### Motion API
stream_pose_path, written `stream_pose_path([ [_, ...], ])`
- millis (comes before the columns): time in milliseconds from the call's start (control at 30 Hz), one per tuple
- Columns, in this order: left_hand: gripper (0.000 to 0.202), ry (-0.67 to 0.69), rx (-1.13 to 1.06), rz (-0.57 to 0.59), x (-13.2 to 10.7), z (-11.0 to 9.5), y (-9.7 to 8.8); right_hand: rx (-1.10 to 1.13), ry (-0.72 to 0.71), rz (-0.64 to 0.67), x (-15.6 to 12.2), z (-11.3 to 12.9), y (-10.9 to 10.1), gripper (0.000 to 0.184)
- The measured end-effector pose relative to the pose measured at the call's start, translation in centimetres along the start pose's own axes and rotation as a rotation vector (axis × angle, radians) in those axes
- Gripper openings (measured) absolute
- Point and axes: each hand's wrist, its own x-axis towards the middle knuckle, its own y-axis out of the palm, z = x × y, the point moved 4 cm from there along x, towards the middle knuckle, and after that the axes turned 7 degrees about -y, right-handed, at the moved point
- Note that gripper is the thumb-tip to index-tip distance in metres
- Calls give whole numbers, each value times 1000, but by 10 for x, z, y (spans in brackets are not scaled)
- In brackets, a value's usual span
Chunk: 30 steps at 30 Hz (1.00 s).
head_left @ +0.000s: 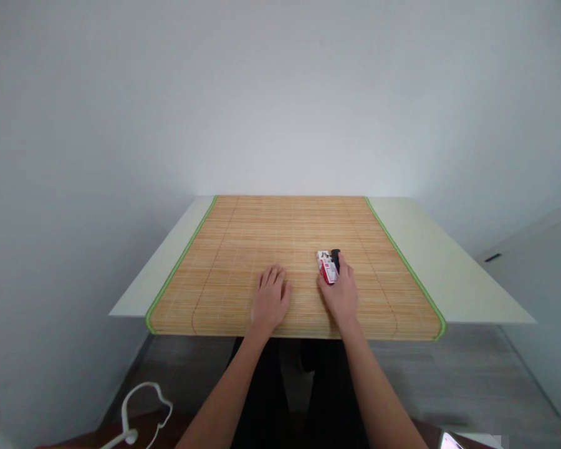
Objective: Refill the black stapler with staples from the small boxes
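My left hand (270, 298) lies flat on the bamboo mat (271, 224), palm down, with nothing in it. To its right, my right hand (341, 296) grips a small red-and-white package (327, 267) resting on the mat, thumb along its left side. A black object (335, 255) sits against the package's right side, under my index finger. Whether it is part of the package I cannot tell. My other right fingers are partly hidden behind the hand.
The green-edged mat covers the middle of a white table (416, 249) that stands against a pale wall (290, 93). A white cable (143, 386) is at lower left. A phone-like item (450, 441) shows at the bottom right edge.
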Motion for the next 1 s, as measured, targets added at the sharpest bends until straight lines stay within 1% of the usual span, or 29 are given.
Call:
stream_pose_path([
  [67,49,-2,-3,10,0,0,0,38,-1,-9,-5,14,10,81],
  [133,49,-3,-8,19,0,-1,1,78,-9,8,-9,22,16,85],
  [200,49,-6,-17,23,1,0,0,126,-29,41,-13,25,19,93],
  [300,50,-10,-35,36,2,2,-2,219,-77,95,-15,20,15,100],
  [333,51,-5,-45,50,2,3,-3,255,-92,115,-15,17,13,98],
  [400,57,15,-75,92,3,2,-3,330,-96,147,-13,7,8,88],
  [467,70,51,-120,141,4,-3,0,400,-62,170,-9,-5,5,74],
  [533,87,92,-172,169,6,-11,4,464,-9,176,-5,-17,4,65],
  [633,106,136,-247,152,13,-28,11,555,41,173,-2,-28,6,62],
  [700,113,144,-297,124,20,-37,14,598,43,166,-2,-30,7,62],
  [767,111,163,-343,123,27,-44,16,623,34,161,-3,-29,8,61],
  [833,103,190,-373,136,32,-48,17,640,36,158,-4,-27,8,59],
  [933,88,206,-398,148,33,-48,16,665,53,149,-6,-25,6,59],
  [1000,81,204,-413,153,32,-47,15,682,60,142,-6,-23,5,59],
])
